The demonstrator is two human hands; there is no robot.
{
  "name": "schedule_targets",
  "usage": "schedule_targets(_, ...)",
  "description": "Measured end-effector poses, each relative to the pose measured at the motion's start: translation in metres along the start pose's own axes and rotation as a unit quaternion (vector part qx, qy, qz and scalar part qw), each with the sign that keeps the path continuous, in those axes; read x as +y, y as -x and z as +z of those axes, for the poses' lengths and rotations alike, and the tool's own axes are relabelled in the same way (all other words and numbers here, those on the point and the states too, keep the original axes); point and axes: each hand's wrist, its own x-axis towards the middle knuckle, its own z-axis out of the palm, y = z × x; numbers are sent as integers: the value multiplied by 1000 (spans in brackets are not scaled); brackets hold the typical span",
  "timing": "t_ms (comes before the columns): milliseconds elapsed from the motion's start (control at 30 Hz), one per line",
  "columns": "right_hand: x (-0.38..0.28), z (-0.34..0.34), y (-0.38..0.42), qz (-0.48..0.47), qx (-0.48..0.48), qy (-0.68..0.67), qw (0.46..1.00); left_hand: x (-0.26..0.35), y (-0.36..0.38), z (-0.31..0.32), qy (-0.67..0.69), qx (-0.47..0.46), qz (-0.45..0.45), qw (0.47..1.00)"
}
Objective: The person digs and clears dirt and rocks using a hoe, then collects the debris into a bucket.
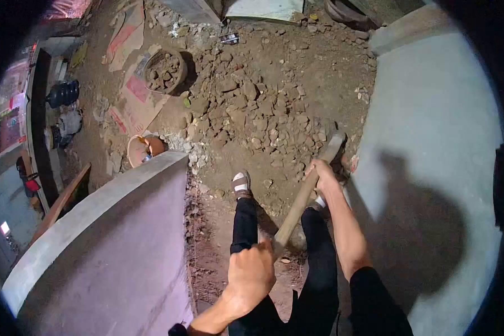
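Observation:
A long pale wooden handle (297,215) slants from between my legs up to the right. My left hand (252,270) is closed round its lower end. Farther up, my right hand (321,169) wraps round the handle near a greyish tool head (334,145). That head is by the foot of the right wall, close to the rubble, and its full shape cannot be made out. Broken stones and clods (263,112) lie scattered on the dirt in front of my feet.
A bucket of rubble (165,71) stands on flattened cardboard (135,103) at the upper left. An orange container (141,150) sits behind the low left wall (112,185). A pale wall (431,129) rises at the right. My sandalled feet stand on dirt.

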Motion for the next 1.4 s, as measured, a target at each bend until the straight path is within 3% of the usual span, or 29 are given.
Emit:
schedule_targets(67, -7, -7, 7, 0, 12, -6, 1000, 21, 4, -29, -32, -18, 6, 999)
schedule_targets(133, -19, -4, 13, 12, -19, -158, 987, 34, 11, -53, -71, 86, 24, 993)
schedule_targets(167, -22, 0, 21, 9, -24, -158, 987, 35, 19, -67, -74, 142, 42, 986)
schedule_targets(233, -33, 11, 39, -12, 14, -159, 987, 44, 31, -97, -86, 179, 21, 980)
schedule_targets(300, -28, 5, 31, -24, -51, -215, 975, 41, 46, -113, -60, 167, -5, 984)
schedule_targets(367, -36, 22, 56, -55, -45, -173, 982, 32, 54, -120, 128, 358, 75, 922)
schedule_targets(400, -41, 34, 72, -76, -22, -135, 988, 31, 58, -126, 179, 404, 59, 895)
schedule_targets(433, -43, 42, 77, -52, -27, -222, 973, 24, 58, -131, 221, 482, 103, 841)
schedule_targets(500, -40, 61, 80, -95, -59, -223, 968, 15, 70, -145, 318, 488, 28, 812)
schedule_targets(533, -36, 68, 77, -96, -60, -218, 969, 0, 62, -143, 368, 527, 56, 764)
schedule_targets(600, -42, 94, 65, -30, -182, -319, 930, -25, 56, -155, 386, 563, 77, 726)
schedule_targets(633, -42, 119, 84, -30, -181, -315, 931, -38, 56, -162, 405, 586, 90, 696)
schedule_targets(700, -54, 176, 123, -136, -167, -283, 935, -62, 56, -188, 424, 593, 83, 679)
schedule_targets(733, -61, 201, 133, -158, -158, -193, 955, -77, 57, -201, 430, 603, 91, 666)
schedule_targets(767, -58, 226, 126, -150, -161, -189, 957, -93, 62, -213, 435, 611, 97, 654)
schedule_targets(800, -56, 252, 113, -115, -176, -272, 939, -110, 73, -228, 424, 600, 73, 674)
schedule_targets(833, -56, 275, 96, -81, -187, -352, 914, -131, 72, -235, 418, 625, 95, 653)
schedule_targets(867, -51, 290, 61, -32, -273, -367, 889, -148, 78, -245, 418, 637, 83, 643)
schedule_targets(900, -58, 326, 77, 41, -171, -375, 910, -164, 88, -248, 418, 649, 71, 631)
schedule_targets(967, -54, 387, 97, 5, -173, -304, 937, -207, 98, -234, 392, 675, 23, 624)
schedule_targets(1100, -36, 479, 72, 23, -152, -226, 962, -258, 97, -181, 486, 693, -56, 529)
schedule_targets(1233, -6, 553, 44, -69, -133, -52, 987, -312, 67, -109, 532, 665, -153, 501)
schedule_targets(1300, 12, 578, 25, -73, -126, -13, 989, -330, 49, -78, 622, 576, -253, 467)
schedule_targets(1367, 32, 600, 10, -119, -96, 31, 988, -351, 10, -33, 648, 614, -193, 409)
schedule_targets(1400, 40, 606, 1, -167, -68, 73, 981, -366, -2, 1, 625, 599, -229, 445)
